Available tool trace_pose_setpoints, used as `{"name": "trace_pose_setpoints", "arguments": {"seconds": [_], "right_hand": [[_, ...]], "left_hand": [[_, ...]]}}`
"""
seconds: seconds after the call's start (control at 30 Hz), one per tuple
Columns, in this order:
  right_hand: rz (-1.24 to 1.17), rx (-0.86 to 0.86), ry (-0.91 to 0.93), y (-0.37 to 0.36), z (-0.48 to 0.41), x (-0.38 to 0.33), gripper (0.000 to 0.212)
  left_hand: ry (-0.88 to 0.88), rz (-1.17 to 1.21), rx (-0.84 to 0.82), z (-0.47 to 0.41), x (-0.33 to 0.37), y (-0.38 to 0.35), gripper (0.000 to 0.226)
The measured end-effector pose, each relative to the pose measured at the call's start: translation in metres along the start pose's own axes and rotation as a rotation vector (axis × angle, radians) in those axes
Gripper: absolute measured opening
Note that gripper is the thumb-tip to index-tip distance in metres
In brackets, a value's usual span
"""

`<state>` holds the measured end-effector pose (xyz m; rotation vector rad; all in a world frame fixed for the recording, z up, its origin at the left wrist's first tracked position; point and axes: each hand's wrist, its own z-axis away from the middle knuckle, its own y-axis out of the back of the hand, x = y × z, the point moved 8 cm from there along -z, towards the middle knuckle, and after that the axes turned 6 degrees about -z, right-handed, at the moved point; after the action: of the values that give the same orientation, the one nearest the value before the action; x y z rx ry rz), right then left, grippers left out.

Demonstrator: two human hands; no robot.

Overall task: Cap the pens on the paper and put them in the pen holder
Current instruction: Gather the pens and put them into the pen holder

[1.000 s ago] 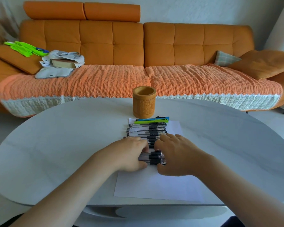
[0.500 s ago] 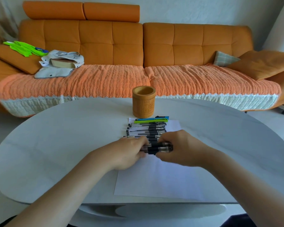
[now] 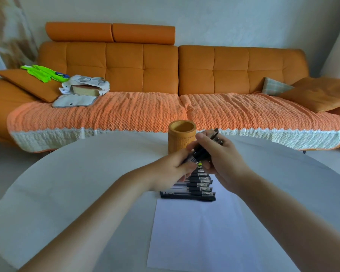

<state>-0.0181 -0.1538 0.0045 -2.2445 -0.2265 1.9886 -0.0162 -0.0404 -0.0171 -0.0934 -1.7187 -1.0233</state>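
Both hands hold a small bundle of black pens (image 3: 201, 152) tilted up above the paper, just in front of the pen holder. My left hand (image 3: 173, 169) grips the bundle's lower end; my right hand (image 3: 220, 154) wraps its upper end. The round bamboo pen holder (image 3: 182, 136) stands upright and looks empty, partly hidden by my right hand. Several capped black pens (image 3: 192, 194) lie in a row on the white paper (image 3: 200, 236); my hands hide the row's far part.
The oval white table (image 3: 77, 189) carries the paper and holder. Behind it stands an orange sofa (image 3: 177, 79) with a woven cover, cushions, a bag with a book (image 3: 84, 89) and green items at the left.
Both hands have lifted a bundle of pens off the near end of the row and carried it up and away toward the pen holder. The view has tilted upward.
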Motion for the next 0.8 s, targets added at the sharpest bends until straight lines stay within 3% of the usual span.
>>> {"name": "trace_pose_setpoints", "arguments": {"seconds": [0.07,0.13,0.23,0.4,0.6,0.8], "right_hand": [[0.016,0.027,0.029,-0.002,-0.019,-0.008,0.020],[0.037,0.071,0.092,-0.003,-0.038,-0.022,0.020],[0.084,0.147,0.200,-0.002,-0.066,-0.050,0.018],[0.279,0.330,0.358,0.010,-0.114,-0.085,0.014],[0.620,0.282,0.279,-0.008,-0.161,-0.050,0.021],[1.082,0.225,0.211,-0.019,-0.175,-0.002,0.038]], "left_hand": [[-0.020,-0.029,0.023,-0.012,0.002,0.018,0.040],[-0.009,-0.174,0.072,-0.027,0.001,0.037,0.018],[0.005,-0.530,0.249,-0.047,0.001,0.068,0.030],[0.032,-0.432,0.490,-0.059,-0.031,0.106,0.057],[0.067,-0.259,0.495,-0.080,-0.065,0.106,0.063],[0.015,-0.533,0.473,-0.089,-0.065,0.092,0.047]]}}
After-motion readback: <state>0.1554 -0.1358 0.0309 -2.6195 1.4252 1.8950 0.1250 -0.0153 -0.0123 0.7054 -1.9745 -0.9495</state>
